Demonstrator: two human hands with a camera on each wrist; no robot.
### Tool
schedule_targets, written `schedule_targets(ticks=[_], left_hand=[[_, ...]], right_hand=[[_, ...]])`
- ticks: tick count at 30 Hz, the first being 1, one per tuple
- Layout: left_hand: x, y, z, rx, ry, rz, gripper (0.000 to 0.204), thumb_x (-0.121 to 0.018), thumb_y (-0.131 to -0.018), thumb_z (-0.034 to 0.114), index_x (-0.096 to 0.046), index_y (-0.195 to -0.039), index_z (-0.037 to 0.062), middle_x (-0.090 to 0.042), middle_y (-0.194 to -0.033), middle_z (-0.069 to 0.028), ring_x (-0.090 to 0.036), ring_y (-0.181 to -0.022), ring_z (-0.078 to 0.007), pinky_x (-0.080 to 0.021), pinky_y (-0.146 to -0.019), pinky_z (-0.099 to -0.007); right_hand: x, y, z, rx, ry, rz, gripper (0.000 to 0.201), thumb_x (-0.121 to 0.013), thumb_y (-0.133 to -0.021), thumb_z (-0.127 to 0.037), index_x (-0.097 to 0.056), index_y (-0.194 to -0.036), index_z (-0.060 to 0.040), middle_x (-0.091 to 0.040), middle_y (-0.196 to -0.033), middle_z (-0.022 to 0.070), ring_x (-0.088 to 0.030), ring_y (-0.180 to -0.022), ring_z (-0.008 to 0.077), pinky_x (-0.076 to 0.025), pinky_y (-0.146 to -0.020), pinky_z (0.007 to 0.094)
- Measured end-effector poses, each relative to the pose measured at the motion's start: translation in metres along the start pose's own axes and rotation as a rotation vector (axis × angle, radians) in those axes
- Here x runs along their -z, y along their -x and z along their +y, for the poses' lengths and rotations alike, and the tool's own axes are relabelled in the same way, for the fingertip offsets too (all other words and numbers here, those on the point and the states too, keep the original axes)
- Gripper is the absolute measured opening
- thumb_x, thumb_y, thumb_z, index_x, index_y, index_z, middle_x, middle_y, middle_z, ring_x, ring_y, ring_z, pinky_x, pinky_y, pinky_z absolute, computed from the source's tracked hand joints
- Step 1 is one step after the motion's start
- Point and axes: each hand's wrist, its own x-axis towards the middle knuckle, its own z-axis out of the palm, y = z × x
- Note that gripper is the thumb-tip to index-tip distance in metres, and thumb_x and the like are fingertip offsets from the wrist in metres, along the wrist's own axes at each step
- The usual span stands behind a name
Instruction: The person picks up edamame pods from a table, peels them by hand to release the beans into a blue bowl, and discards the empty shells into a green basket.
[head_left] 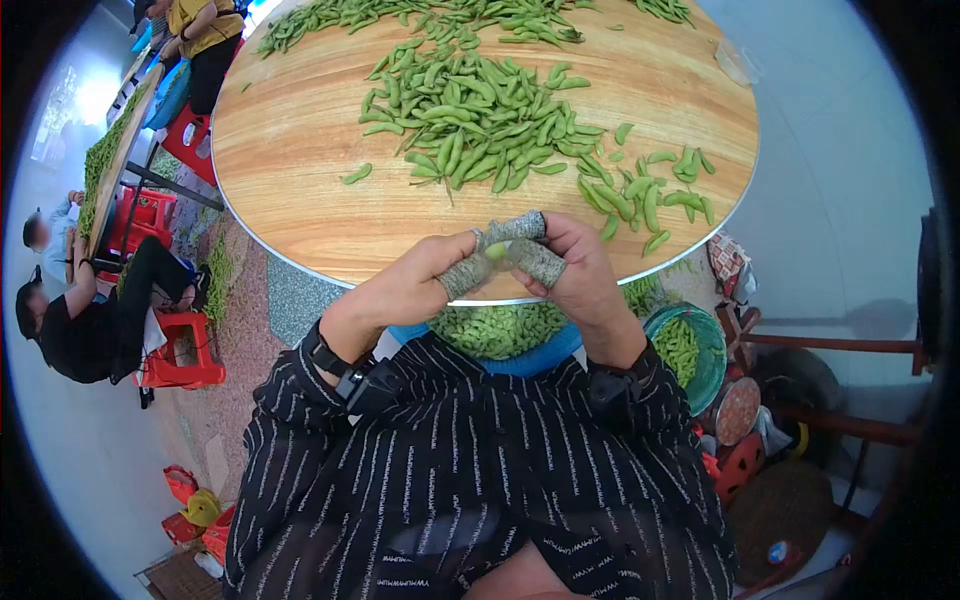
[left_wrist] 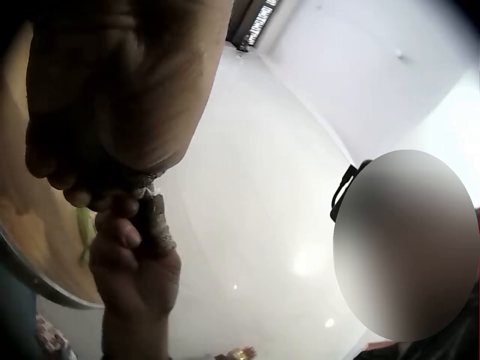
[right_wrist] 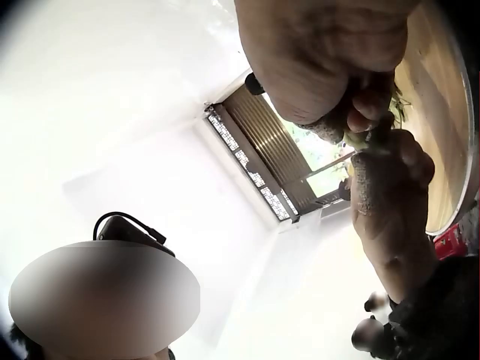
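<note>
Both hands meet over the near edge of the round wooden table [head_left: 300, 200]. Grey wrapping covers the thumb and a finger of each. Between the fingertips sits a small green soybean pod [head_left: 497, 251], mostly hidden by the wrapped fingers. My left hand [head_left: 400, 285] pinches it from the left, and my right hand [head_left: 585, 275] pinches its other end. In the right wrist view a bit of the pod [right_wrist: 357, 139] shows between the two hands. Just beyond the hands lies a large pile of soybean pods [head_left: 480, 115], with looser pods [head_left: 640, 195] to the right.
Below the table edge, a blue basin [head_left: 535, 366] holds pale green beans. A green tub [head_left: 712, 365] with pods stands to its right. More pods [head_left: 340, 22] lie at the table's far side. People sit at another table [head_left: 125, 160] on the left, by red stools [head_left: 185, 350].
</note>
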Motion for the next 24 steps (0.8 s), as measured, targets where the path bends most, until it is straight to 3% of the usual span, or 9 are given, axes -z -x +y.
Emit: schedule_targets(ticks=[2, 4, 6, 7, 9, 17, 19, 24], left_hand=[[0.0, 0.001, -0.001, 0.031, -0.055, 0.033, 0.013, -0.049, -0.082, 0.007, -0.048, -0.091, -0.0014, -0.053, -0.073, -0.0082, -0.049, -0.066, -0.0162, -0.041, -0.058, -0.0287], [-0.001, 0.002, -0.002, 0.06, -0.112, 0.06, 0.014, -0.051, -0.08, 0.007, -0.048, -0.091, -0.0013, -0.054, -0.073, -0.01, -0.052, -0.066, -0.019, -0.042, -0.058, -0.0298], [-0.006, 0.005, -0.003, -0.015, -0.364, 0.21, 0.02, -0.056, -0.076, 0.008, -0.048, -0.093, -0.0007, -0.055, -0.074, -0.0155, -0.055, -0.067, -0.0286, -0.043, -0.058, -0.0333], [-0.007, 0.004, -0.006, -0.014, -0.361, 0.21, 0.02, -0.056, -0.076, 0.008, -0.048, -0.093, -0.0007, -0.055, -0.074, -0.0155, -0.055, -0.067, -0.0286, -0.043, -0.058, -0.0333], [-0.01, 0.002, -0.012, -0.224, -0.716, 0.25, 0.026, -0.06, -0.073, 0.011, -0.048, -0.094, 0.0009, -0.054, -0.073, -0.0181, -0.054, -0.069, -0.035, -0.044, -0.057, -0.0374], [-0.014, 0.006, 0.0, -0.265, -1.005, 0.224, 0.026, -0.059, -0.071, 0.012, -0.05, -0.094, 0.0037, -0.054, -0.069, -0.0129, -0.055, -0.066, -0.0298, -0.043, -0.054, -0.0386], [-0.013, 0.008, -0.001, -0.253, -1.041, 0.213, 0.026, -0.059, -0.072, 0.012, -0.05, -0.095, 0.004, -0.054, -0.069, -0.0122, -0.055, -0.065, -0.0288, -0.043, -0.054, -0.0381], [-0.013, 0.009, 0.002, -0.246, -1.098, 0.176, 0.023, -0.058, -0.069, 0.01, -0.052, -0.09, 0.0042, -0.053, -0.069, -0.0108, -0.054, -0.063, -0.0275, -0.042, -0.052, -0.0368]], right_hand=[[-0.003, 0.001, -0.002, 0.011, 0.054, -0.029, 0.012, -0.054, -0.081, -0.006, -0.057, -0.093, -0.0026, -0.053, -0.065, -0.0023, -0.042, -0.051, 0.0011, -0.032, -0.044, 0.0152], [-0.013, 0.006, -0.009, 0.031, 0.117, 0.216, 0.013, -0.054, -0.081, -0.007, -0.057, -0.093, -0.0025, -0.052, -0.067, -0.0036, -0.043, -0.054, 0.0011, -0.033, -0.046, 0.0158], [-0.009, 0.013, -0.008, -0.014, 0.116, 0.179, 0.013, -0.054, -0.081, -0.007, -0.057, -0.094, -0.0027, -0.052, -0.068, -0.0042, -0.043, -0.055, 0.0011, -0.033, -0.046, 0.0159], [-0.007, 0.015, -0.007, -0.062, 0.112, 0.14, 0.013, -0.054, -0.081, -0.007, -0.058, -0.094, -0.0028, -0.051, -0.068, -0.0048, -0.043, -0.056, 0.0011, -0.033, -0.047, 0.0159], [-0.01, 0.016, -0.006, -0.042, 0.138, 0.121, 0.013, -0.054, -0.081, -0.008, -0.058, -0.093, -0.0034, -0.05, -0.066, -0.0049, -0.042, -0.053, 0.0007, -0.031, -0.044, 0.0146], [-0.008, 0.02, -0.01, -0.088, 0.106, 0.085, 0.012, -0.054, -0.081, -0.01, -0.057, -0.091, -0.0038, -0.049, -0.062, -0.0047, -0.039, -0.05, 0.0005, -0.028, -0.042, 0.0135], [-0.008, 0.02, -0.011, -0.1, 0.088, 0.054, 0.011, -0.055, -0.081, -0.009, -0.058, -0.09, -0.0032, -0.05, -0.067, -0.0063, -0.039, -0.055, 0.001, -0.031, -0.047, 0.0173], [-0.011, 0.019, -0.011, -0.077, 0.177, 0.069, 0.009, -0.055, -0.081, -0.008, -0.058, -0.088, -0.0021, -0.052, -0.07, -0.0055, -0.041, -0.061, 0.0012, -0.033, -0.052, 0.017]])
